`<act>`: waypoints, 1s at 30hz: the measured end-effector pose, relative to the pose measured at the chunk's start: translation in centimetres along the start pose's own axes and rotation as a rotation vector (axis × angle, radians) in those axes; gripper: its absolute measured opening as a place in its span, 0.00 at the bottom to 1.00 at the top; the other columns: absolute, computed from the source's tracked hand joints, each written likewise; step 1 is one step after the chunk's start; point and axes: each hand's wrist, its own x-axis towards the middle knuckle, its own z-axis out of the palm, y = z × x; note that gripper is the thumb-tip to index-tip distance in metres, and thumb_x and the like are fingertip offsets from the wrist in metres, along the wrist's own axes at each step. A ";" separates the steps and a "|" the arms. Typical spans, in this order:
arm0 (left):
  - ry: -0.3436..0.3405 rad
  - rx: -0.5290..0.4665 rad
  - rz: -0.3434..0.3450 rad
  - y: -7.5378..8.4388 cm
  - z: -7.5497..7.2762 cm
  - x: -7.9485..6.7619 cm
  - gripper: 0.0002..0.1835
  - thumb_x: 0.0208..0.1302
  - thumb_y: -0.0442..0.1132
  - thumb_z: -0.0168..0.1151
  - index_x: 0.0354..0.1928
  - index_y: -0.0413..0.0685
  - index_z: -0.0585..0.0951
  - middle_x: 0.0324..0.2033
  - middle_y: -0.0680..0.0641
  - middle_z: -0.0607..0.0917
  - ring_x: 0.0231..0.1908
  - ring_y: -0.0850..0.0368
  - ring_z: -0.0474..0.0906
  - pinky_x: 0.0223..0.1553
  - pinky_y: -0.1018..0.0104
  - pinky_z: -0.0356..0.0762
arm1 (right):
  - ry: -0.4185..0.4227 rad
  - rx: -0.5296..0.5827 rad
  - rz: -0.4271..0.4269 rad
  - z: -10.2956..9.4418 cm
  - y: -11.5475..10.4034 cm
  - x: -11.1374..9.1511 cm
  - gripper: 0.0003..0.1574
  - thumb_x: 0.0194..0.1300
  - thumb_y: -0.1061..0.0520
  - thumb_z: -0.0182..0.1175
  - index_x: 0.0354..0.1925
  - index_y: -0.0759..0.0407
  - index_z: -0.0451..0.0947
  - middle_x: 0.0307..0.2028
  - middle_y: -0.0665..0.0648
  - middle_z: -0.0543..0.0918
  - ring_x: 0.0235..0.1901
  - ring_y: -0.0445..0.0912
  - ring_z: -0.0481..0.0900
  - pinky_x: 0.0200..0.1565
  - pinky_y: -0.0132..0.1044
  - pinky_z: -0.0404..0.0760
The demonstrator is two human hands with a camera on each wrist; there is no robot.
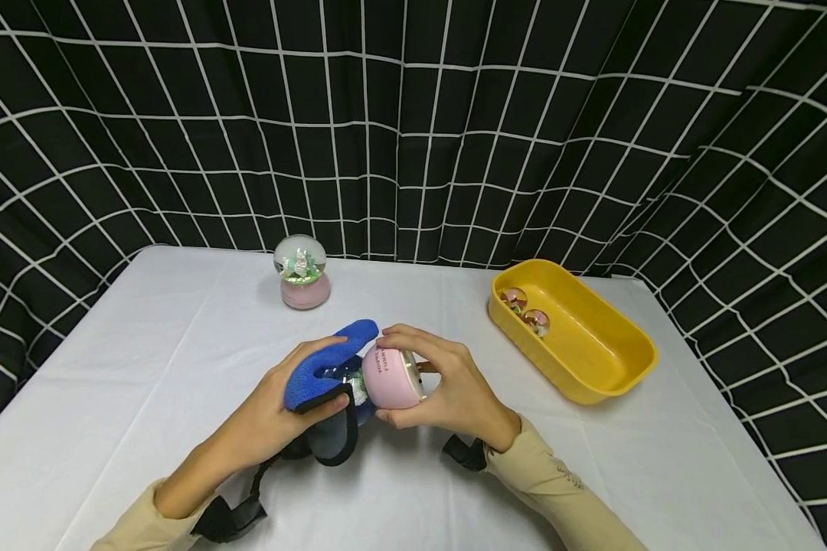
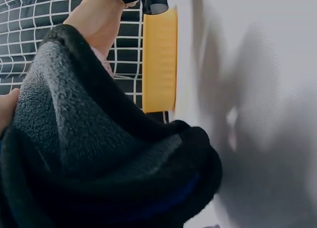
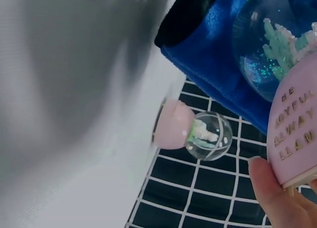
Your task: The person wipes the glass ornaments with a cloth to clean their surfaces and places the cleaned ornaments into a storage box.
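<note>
My right hand (image 1: 448, 375) grips the pink base of a snow globe (image 1: 389, 376), which lies tilted on its side above the table. Gold lettering on that base shows in the right wrist view, and its glass dome points left. A blue cloth (image 1: 324, 367) with a black edge and grey underside is held in my left hand (image 1: 282, 402), wrapped around the dome. The cloth (image 2: 94, 104) hides most of my left hand in the left wrist view. Green and white figures inside the dome (image 3: 262, 44) show in the right wrist view.
A second snow globe (image 1: 305, 295) on a pink base stands upright at the back left of the white table (image 1: 165, 352). To the right sits a yellow basin (image 1: 593, 344) with two small clear balls (image 1: 536, 321) at its left end. A black gridded curtain (image 1: 420, 153) hangs behind.
</note>
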 end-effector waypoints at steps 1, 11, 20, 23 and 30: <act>0.002 -0.009 0.002 0.0 0.0 0.0 0.36 0.62 0.42 0.71 0.69 0.66 0.67 0.64 0.53 0.74 0.63 0.54 0.73 0.61 0.55 0.75 | 0.002 -0.003 -0.008 0.0 0.0 0.0 0.44 0.39 0.56 0.81 0.58 0.53 0.77 0.57 0.59 0.81 0.54 0.49 0.82 0.39 0.29 0.85; -0.009 0.099 -0.056 0.4 0.0 0.0 0.39 0.55 0.51 0.75 0.68 0.65 0.67 0.62 0.53 0.75 0.61 0.50 0.75 0.59 0.45 0.75 | 0.020 -0.141 -0.149 0.7 -0.2 0.0 0.44 0.36 0.54 0.82 0.55 0.52 0.78 0.58 0.58 0.82 0.58 0.50 0.81 0.55 0.38 0.82; 0.094 0.005 -0.023 0.2 -0.5 0.4 0.15 0.63 0.40 0.69 0.51 0.59 0.81 0.45 0.59 0.86 0.49 0.64 0.81 0.54 0.66 0.79 | -0.019 -0.096 -0.182 0.8 -0.3 0.0 0.45 0.37 0.53 0.82 0.56 0.53 0.78 0.59 0.60 0.81 0.59 0.49 0.81 0.56 0.35 0.81; 0.045 -0.046 -0.040 0.1 -0.6 0.4 0.15 0.65 0.42 0.68 0.52 0.60 0.80 0.47 0.59 0.85 0.50 0.66 0.80 0.55 0.69 0.78 | -0.034 -0.071 -0.182 0.9 -0.2 0.0 0.45 0.37 0.53 0.83 0.57 0.54 0.78 0.59 0.60 0.81 0.60 0.50 0.80 0.57 0.36 0.81; -0.117 -0.031 -0.095 0.7 -0.8 -0.1 0.31 0.64 0.50 0.67 0.67 0.65 0.67 0.59 0.54 0.79 0.56 0.57 0.77 0.56 0.57 0.78 | -0.043 -0.040 -0.140 0.8 -0.1 -0.1 0.45 0.37 0.54 0.83 0.57 0.52 0.78 0.59 0.58 0.81 0.61 0.49 0.79 0.58 0.36 0.80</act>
